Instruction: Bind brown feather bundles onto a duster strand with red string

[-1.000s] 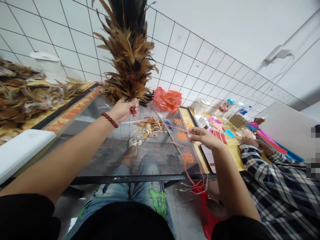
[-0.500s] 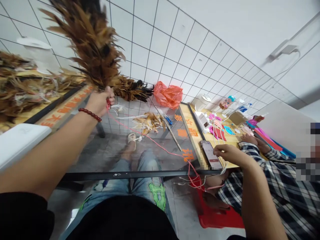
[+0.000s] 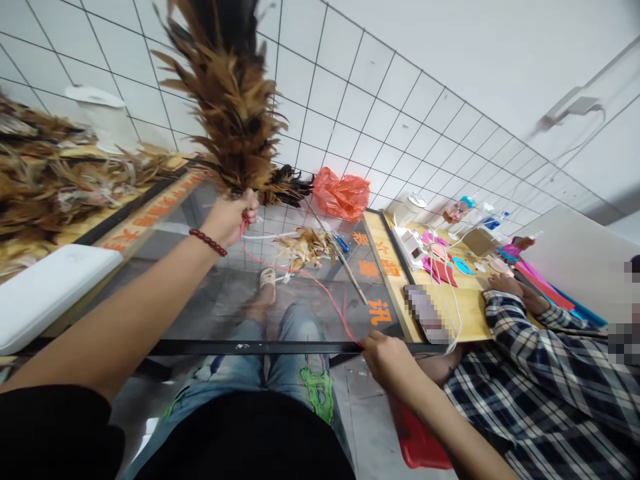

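In my left hand (image 3: 239, 217) is the base of a feather duster (image 3: 233, 113), held upright, its brown and black feathers fanning up. A red string (image 3: 295, 270) runs from that grip across the glass tabletop to my right hand (image 3: 387, 357). The right fingers are closed on the string at the table's front edge. Behind the held duster lies another bundle of dark feathers (image 3: 295, 187), partly hidden by it. Loose brown feathers (image 3: 307, 247) rest on the glass between my hands, next to a thin stick (image 3: 345, 263) and a blue tool (image 3: 342, 244).
A red plastic bag (image 3: 341, 193) sits at the back against the wire grid (image 3: 320, 87). Many feathers (image 3: 90, 180) and a white box (image 3: 55, 287) are on the left. On the right are a phone (image 3: 427, 313), white cables and a person in a plaid shirt (image 3: 540, 360).
My right hand has moved from beside the phone to the table's front edge and closed on the red string. The duster and left hand appear farther right as the view shifts.
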{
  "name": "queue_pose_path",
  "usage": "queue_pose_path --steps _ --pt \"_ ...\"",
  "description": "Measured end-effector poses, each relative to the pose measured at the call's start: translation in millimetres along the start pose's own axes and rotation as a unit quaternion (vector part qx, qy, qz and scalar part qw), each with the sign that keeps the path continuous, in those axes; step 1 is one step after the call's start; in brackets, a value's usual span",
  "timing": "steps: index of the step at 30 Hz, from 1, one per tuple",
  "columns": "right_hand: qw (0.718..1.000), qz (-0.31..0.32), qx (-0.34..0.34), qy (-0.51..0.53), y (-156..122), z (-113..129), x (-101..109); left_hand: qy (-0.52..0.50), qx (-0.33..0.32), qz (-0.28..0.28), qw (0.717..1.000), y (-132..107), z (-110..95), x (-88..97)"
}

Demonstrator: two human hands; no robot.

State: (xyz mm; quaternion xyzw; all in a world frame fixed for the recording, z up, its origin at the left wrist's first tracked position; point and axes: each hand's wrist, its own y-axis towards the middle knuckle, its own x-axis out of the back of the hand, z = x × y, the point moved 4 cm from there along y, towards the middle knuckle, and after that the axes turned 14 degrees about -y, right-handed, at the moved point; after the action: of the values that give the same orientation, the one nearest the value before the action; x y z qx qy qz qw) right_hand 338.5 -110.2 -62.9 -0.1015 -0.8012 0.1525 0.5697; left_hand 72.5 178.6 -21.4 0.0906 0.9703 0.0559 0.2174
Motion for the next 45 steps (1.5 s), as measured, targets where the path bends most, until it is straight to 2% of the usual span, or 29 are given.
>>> queue_pose_path --steps 2,4,8,10,12,15,18,20,23,26,29,31,33,35,36,37,38,40,42,45 --pt "0.998 0.011 0.041 -0.051 0.8 3.9 3.2 -0.088 0.035 0.056 0.994 -9.1 5.3 -10.9" --pt "0.996 0.007 0.07 -0.062 3.9 3.6 5.3 -0.142 0.06 0.088 0.984 -18.5 7.8 -18.0" --pt "0.994 0.006 0.107 0.02 13.3 -2.7 8.9 -0.189 0.11 0.105 0.97 -33.7 10.4 -24.2" --pt "0.994 -0.008 0.095 0.059 18.7 -7.8 17.1 -0.202 0.127 0.11 0.965 -39.3 11.8 -27.2" --pt "0.989 -0.069 0.069 0.113 25.9 -12.6 35.6 -0.216 0.137 0.124 0.959 -44.3 14.5 -32.9" --pt "0.956 -0.208 0.054 0.2 44.6 -13.4 77.3 -0.235 0.166 0.158 0.945 -53.5 22.5 -49.4" --pt "0.925 -0.306 0.066 0.213 76.8 -3.0 118.0 -0.262 0.192 0.188 0.927 -64.5 31.1 -71.1" --pt "0.906 -0.364 0.049 0.212 100.0 3.1 140.0 -0.28 0.209 0.201 0.915 -71.5 35.9 -83.7" --pt "0.871 -0.446 -0.003 0.205 124.7 4.6 162.4 -0.301 0.213 0.187 0.911 -77.6 39.7 -92.4" --pt "0.846 -0.48 -0.019 0.23 138.2 0.4 168.6 -0.299 0.233 0.174 0.909 -80.1 39.7 -93.5" --pt "0.82 -0.44 -0.016 0.366 147.7 -2.9 155.5 -0.287 0.245 0.157 0.913 -77.0 35.6 -90.8" --pt "0.777 -0.352 0.001 0.521 151.3 2.8 137.0 -0.291 0.225 0.135 0.92 -70.8 30.7 -86.7" --pt "0.707 -0.214 0.041 0.673 148.5 18.8 115.5 -0.295 0.193 0.114 0.929 -62.8 25.4 -80.3" --pt "0.637 -0.052 0.1 0.763 136.2 41.1 96.7 -0.293 0.154 0.092 0.939 -54.3 19.2 -70.9" --pt "0.616 0.026 0.134 0.776 127.1 51.7 89.2 -0.287 0.136 0.084 0.945 -50.4 15.7 -65.3" --pt "0.607 0.089 0.165 0.772 117.3 59.8 83.0 -0.278 0.122 0.078 0.95 -46.9 11.9 -59.2" --pt "0.61 0.13 0.19 0.759 108.3 64.2 78.3 -0.269 0.109 0.073 0.954 -43.7 7.8 -52.7" --pt "0.643 0.135 0.214 0.723 96.7 61.7 73.1 -0.249 0.095 0.07 0.961 -38.9 -1.2 -39.3" --pt "0.688 0.075 0.201 0.693 93.5 47.8 73.0 -0.236 0.077 0.069 0.966 -35.7 -11.6 -26.0" --pt "0.736 -0.011 0.139 0.662 95.5 21.6 76.6 -0.231 0.044 0.06 0.97 -34.2 -27.5 -8.3"
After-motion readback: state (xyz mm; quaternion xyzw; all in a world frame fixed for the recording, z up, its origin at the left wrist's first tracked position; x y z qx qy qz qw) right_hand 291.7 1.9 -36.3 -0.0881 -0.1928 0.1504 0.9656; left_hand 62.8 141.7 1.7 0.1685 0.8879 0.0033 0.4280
